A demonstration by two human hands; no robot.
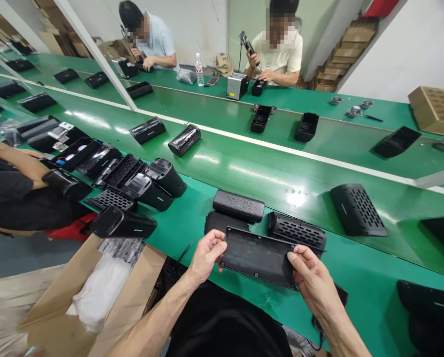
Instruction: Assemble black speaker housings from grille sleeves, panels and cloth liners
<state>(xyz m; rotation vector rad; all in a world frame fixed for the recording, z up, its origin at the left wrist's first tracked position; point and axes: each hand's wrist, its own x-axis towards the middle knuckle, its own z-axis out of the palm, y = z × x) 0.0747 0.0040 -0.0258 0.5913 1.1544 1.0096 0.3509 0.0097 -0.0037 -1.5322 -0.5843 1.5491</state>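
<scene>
Between my two hands is a black rectangular plastic panel (258, 258), its inner side with small corner tabs turned up toward me. My left hand (209, 253) pinches its left end, thumb on top. At the right end, my right hand (309, 270) grips the edge with the thumb over the corner. Just beyond the panel lie a slotted black cover (239, 205) and a second slotted black housing (298, 230). A dark flat piece (225, 223) is partly hidden behind the panel.
A green conveyor belt (222, 163) carries black housings, one slotted (358, 209). More housings (147, 191) crowd the bench at left, by a co-worker's arm (21, 161). An open cardboard box (133, 292) stands below left. Two people work across the belt, one holding a power screwdriver (249, 45).
</scene>
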